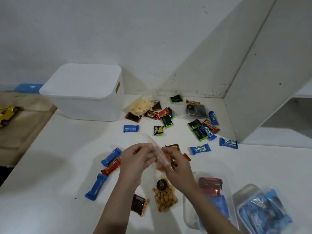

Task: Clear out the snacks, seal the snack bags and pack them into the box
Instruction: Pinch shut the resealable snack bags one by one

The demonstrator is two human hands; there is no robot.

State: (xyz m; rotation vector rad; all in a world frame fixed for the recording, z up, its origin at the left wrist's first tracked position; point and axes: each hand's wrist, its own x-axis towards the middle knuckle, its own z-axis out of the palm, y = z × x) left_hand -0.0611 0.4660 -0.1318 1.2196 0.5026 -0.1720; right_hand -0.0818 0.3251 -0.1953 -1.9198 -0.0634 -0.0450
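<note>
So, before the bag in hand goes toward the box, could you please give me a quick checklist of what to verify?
1. Both hands on the clear bag: left hand and right hand pinch its top: ok.
2. Bag's seal closed: cannot tell.
3. White box open: lid on, not ok.
4. Loose snacks cleared from the counter: not ok.
5. Bag of pale sticks sealed: cannot tell.

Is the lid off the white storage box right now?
No, the white box at the back of the table has its lid sitting closed on top.
</note>
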